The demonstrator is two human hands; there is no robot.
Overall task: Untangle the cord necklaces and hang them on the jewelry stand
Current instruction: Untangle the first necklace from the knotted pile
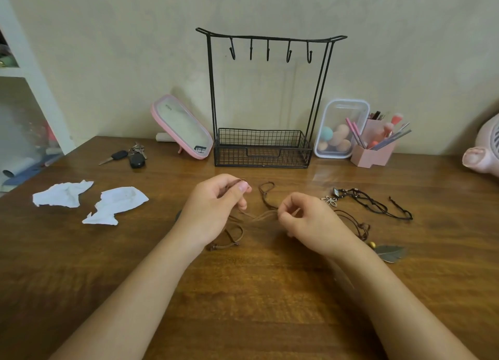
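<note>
Item under work: brown cord necklace [263,216], lying on the wooden table [256,305] in front of the jewelry stand [262,154], its strands running between both hands.

Grips: the left hand [216,205] is pinching a loop of the cord between thumb and curled fingers, holding it just above the tabletop. More of the same cord is trailing in loops under that wrist. The right hand [305,219] is pinching the strands at its fingertips, fingers curled in, near the left. A further loop is lying on the table between the hands and the stand.

Items waiting, to the right: black cord necklace [378,205] with a flower pendant [330,201], and a second brown cord [356,224] ending in a leaf pendant [390,253]. Whether that cord is knotted into the one in hand cannot be told.

Stand: five hooks [267,51] are hanging bare from the top bar, with a wire basket below.

Step, by judgement: untangling is underway and nothing is hanging yet. The next move is likely calling for easing the pinched strands apart and feeding the free loop through the crossing rather than pulling it tight. The freed cord can then be lifted to a hook.
</note>
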